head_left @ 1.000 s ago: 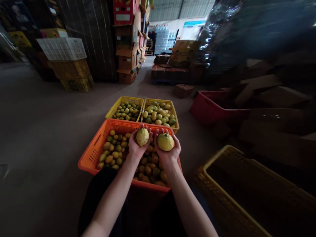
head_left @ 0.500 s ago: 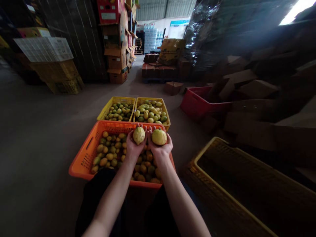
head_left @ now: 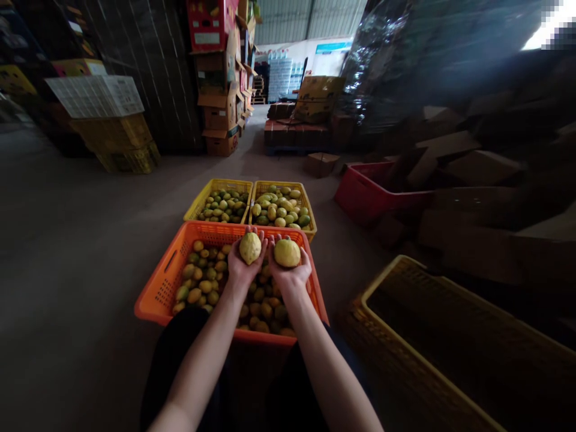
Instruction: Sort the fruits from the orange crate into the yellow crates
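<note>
My left hand (head_left: 244, 264), palm up with fingers curled around its sides, holds a yellow fruit (head_left: 250, 248) with a pointed lower end. Close beside it, my right hand (head_left: 292, 271) cradles a rounder yellow fruit (head_left: 287, 252) with a greenish top. Both look like small papayas, though I cannot tell the kind for sure. The hands are above an orange plastic crate (head_left: 155, 294) that contains many yellow and green fruits (head_left: 204, 286). My forearms hide part of that crate's contents.
Behind the orange crate stand two yellow crates of fruit, the left one (head_left: 194, 208) and the right one (head_left: 312, 223). A yellow crate (head_left: 382, 285) is at my right. Beyond it are a red crate (head_left: 360, 192) and loose cardboard (head_left: 468, 213). Stacked boxes (head_left: 220, 117) rise further back.
The view has turned slightly left, so the crates appear a little further right. Both hands have shifted slightly left over the orange crate, still holding the same fruits.
</note>
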{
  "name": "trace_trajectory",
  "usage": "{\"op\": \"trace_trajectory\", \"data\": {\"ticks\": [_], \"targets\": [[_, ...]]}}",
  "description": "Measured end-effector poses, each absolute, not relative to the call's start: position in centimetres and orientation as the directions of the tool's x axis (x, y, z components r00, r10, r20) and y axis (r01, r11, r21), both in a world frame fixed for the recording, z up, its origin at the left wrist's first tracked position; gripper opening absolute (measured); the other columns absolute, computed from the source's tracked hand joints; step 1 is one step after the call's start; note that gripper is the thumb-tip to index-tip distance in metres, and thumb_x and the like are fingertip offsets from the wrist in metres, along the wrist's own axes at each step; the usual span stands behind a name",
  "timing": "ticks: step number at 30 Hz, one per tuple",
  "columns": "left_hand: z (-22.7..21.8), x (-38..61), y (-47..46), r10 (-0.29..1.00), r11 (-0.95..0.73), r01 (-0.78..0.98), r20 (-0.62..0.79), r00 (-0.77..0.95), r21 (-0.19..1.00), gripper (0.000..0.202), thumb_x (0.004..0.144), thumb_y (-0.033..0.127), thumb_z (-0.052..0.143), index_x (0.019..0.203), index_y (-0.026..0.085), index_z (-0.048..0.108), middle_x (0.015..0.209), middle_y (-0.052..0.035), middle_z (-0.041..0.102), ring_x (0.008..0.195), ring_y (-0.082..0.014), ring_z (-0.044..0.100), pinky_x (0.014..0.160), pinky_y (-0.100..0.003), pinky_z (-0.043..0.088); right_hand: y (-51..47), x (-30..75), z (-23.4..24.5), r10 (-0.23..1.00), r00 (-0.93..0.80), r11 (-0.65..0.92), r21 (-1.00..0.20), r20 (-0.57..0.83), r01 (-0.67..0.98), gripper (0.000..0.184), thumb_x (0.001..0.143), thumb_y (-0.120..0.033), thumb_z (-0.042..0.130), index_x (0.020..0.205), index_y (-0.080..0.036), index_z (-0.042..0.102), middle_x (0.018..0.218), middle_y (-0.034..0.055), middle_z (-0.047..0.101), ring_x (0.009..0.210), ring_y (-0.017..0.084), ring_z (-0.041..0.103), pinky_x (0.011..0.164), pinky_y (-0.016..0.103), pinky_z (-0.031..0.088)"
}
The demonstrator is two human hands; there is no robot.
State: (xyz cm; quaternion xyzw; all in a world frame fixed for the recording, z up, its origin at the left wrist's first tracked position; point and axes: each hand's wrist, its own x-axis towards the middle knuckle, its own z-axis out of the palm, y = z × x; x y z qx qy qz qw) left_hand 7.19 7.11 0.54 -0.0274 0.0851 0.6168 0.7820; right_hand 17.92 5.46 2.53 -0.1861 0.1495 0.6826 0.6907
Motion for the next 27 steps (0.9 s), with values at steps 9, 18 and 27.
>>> {"op": "trace_trajectory", "data": {"ticks": [9, 18, 27], "targets": [[0.7, 6.7, 7.1, 0.959, 0.232, -0.972, -0.173, 0.223, 0.034, 0.039, 0.085, 0.022, 0.037, 0.114, 0.018, 0.063, 0.103, -0.0077, 0.069, 0.103, -0.0218, 0.063, 0.088, -0.038, 0.051, 5.3, 16.7, 2.2, 0.900, -0.003, -0.017, -0.028, -0.437, -0.999, 0.027, 0.076, -0.034, 0.041, 0.087, -0.018, 0.061, 0.081, 0.0067, 0.069, 0.091, 0.021, 0.065, 0.072, 0.034, 0.056], [1.6, 5.1, 6.8, 0.966, 0.180, -0.984, -0.190, 0.174, 0.013, 0.041, 0.086, 0.022, 0.036, 0.118, 0.016, 0.060, 0.103, -0.0093, 0.068, 0.099, -0.0196, 0.063, 0.083, -0.032, 0.053, 5.4, 15.3, 1.7, 0.897, -0.008, -0.040, -0.062, -0.442, -0.997, 0.026, 0.075, -0.031, 0.041, 0.087, -0.019, 0.060, 0.076, 0.0048, 0.068, 0.084, 0.019, 0.066, 0.069, 0.033, 0.056], [0.6, 2.9, 6.1, 0.931, 0.296, -0.954, -0.232, 0.280, 0.036, 0.030, 0.082, 0.022, 0.042, 0.101, 0.017, 0.063, 0.087, -0.0066, 0.066, 0.079, -0.0146, 0.064, 0.060, -0.021, 0.053, 5.6, 15.3, 0.6, 0.897, -0.021, -0.078, -0.112, -0.442, -0.991, 0.028, 0.072, -0.031, 0.042, 0.089, -0.018, 0.060, 0.076, 0.0055, 0.068, 0.083, 0.019, 0.066, 0.068, 0.032, 0.055]]}}
